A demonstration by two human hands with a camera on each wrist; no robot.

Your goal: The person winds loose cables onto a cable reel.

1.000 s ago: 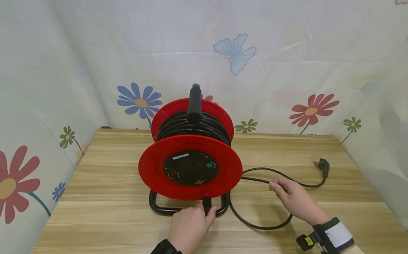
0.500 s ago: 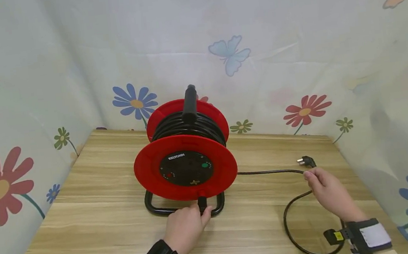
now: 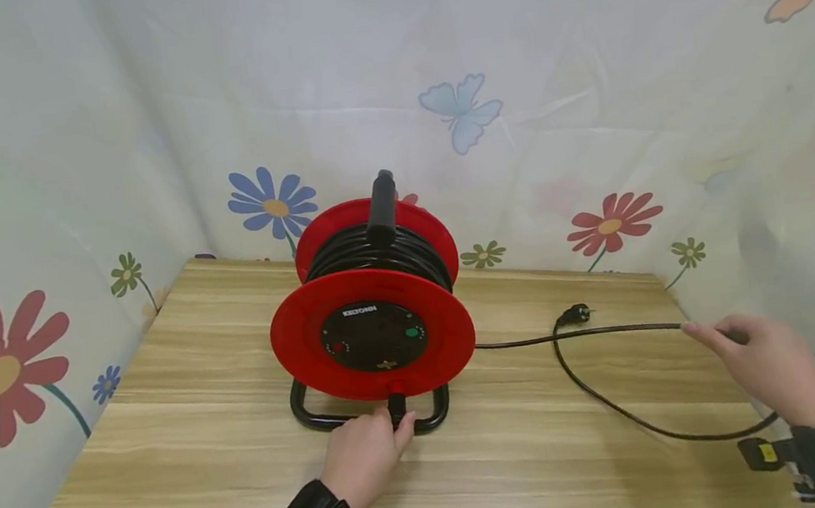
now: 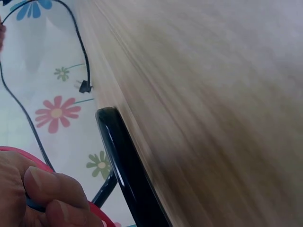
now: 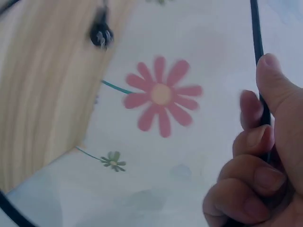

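Note:
A red cable reel (image 3: 296,334) wound with black cable stands upright on its tubular frame in the head view. Low on its front flange is a black knob (image 3: 397,407), gripped by my left hand (image 3: 361,459); curled fingers (image 4: 54,187) show in the left wrist view beside the black frame tube (image 4: 125,165). Far to the right, my right hand (image 3: 775,367) holds the black cable (image 3: 575,335), which runs nearly straight from the reel. Curled fingers wrap the cable (image 5: 256,23) in the right wrist view. The plug (image 3: 576,315) lies on the table behind the cable.
The cable's loose end (image 3: 646,424) loops across the wooden table (image 3: 173,448) between plug and right hand. A black carrying handle (image 3: 381,207) tops the reel. Flower-printed cloth (image 3: 325,62) hangs close behind and at both sides of the table.
My right hand has moved well to the right, drawing the cable out straighter. The plug has shifted left and turned. My left hand stays at the knob; the reel stands in place.

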